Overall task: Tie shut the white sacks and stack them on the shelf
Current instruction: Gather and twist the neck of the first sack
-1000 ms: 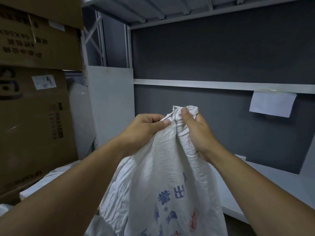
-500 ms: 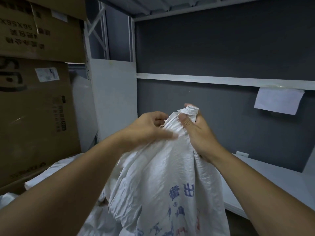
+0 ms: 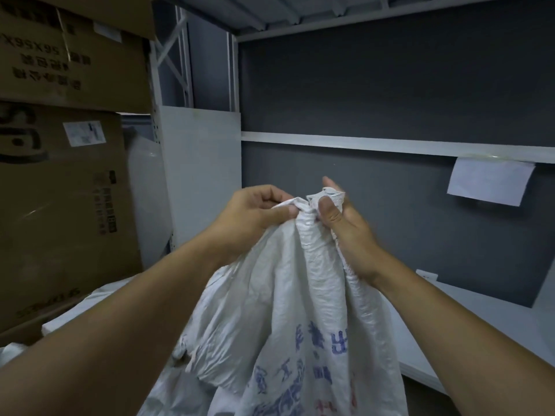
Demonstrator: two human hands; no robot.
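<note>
Here, sack (image 3: 300,295) neck between left hand (image 3: 255,216) and right hand (image 3: 348,226).

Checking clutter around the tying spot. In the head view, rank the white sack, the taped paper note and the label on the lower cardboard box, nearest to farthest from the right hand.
1. white sack: its bunched neck is gripped by the right hand.
2. paper note: to the right, taped to the rear rail.
3. box label: far left, beyond the left hand.

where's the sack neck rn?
Head view, centre frame: the sack neck is bunched between the left hand and right hand, in front of the grey back wall, below the white rail.
</note>
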